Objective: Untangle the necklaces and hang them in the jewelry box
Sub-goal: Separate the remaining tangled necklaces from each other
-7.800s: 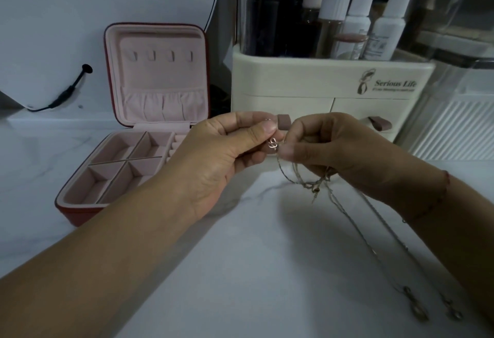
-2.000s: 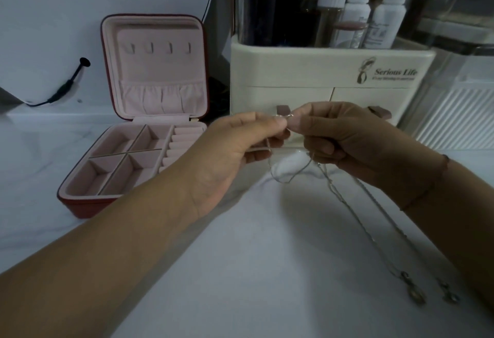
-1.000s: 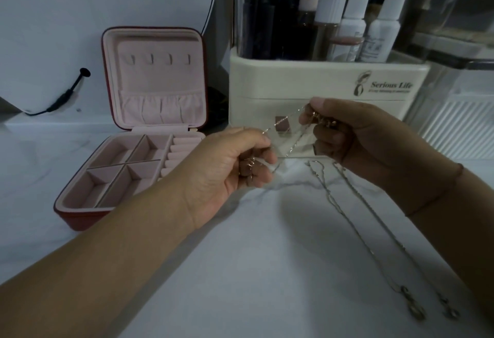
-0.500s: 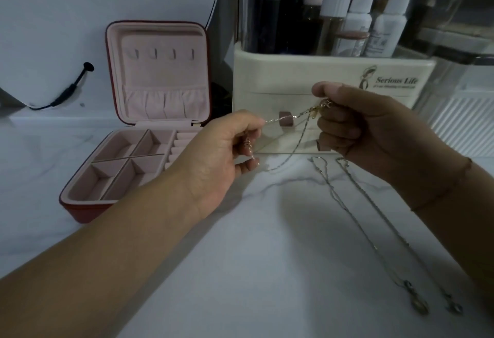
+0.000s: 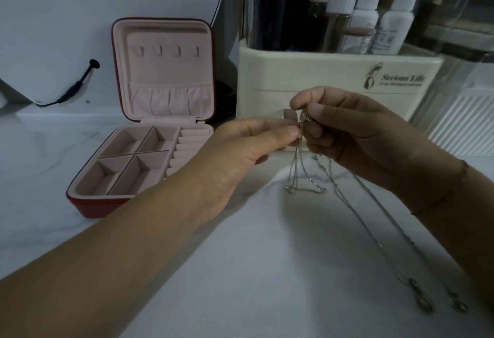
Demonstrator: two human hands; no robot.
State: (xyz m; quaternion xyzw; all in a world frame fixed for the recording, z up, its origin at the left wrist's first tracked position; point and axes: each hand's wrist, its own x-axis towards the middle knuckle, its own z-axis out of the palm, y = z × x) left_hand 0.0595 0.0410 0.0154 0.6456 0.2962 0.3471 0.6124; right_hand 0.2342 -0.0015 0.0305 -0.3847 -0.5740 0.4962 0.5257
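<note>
Both hands meet above the white marble table (image 5: 240, 279). The left hand (image 5: 240, 150) pinches the tangled necklaces (image 5: 304, 121) between thumb and forefinger, its other fingers curled under. The right hand (image 5: 355, 134), fingers curled, pinches the same small knot of chain from the three o'clock side. Short loops hang from the knot toward six o'clock. Two long chains run over the table toward five o'clock, ending in pendants (image 5: 425, 307) that lie on it. The jewelry box (image 5: 88, 200) stands open at nine o'clock of the hands, its lid upright and showing four hooks (image 5: 168, 51). At twelve o'clock, behind the hands, is a cream organizer (image 5: 320, 70) printed "Serious Life"; the smaller line beneath is too blurred to read. Bottles (image 5: 369, 17) stand in its top.
</note>
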